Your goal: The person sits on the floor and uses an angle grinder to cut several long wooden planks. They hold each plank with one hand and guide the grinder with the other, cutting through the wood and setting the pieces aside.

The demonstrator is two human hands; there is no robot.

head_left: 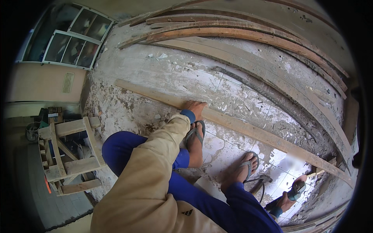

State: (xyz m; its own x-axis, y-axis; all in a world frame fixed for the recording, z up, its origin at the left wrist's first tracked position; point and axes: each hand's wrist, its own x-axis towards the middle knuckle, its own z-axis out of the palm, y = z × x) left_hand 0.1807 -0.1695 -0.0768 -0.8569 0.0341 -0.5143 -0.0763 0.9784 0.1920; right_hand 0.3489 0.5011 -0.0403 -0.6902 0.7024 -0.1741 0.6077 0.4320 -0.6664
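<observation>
Beside the left foot [196,143], left hand [195,109] grips the plank [248,130], right hand [286,202] clutches the grinder [297,189]; if the plank slips, it could kick!

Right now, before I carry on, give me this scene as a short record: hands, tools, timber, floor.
Left hand: on the long plank
Right hand: holding a green power tool
Power tool running: cannot tell
Other tool: hammer near the right foot
Other timber: long boards beyond the plank; wooden frame at left
Floor: pale tiles, dirty, with scattered debris
</observation>
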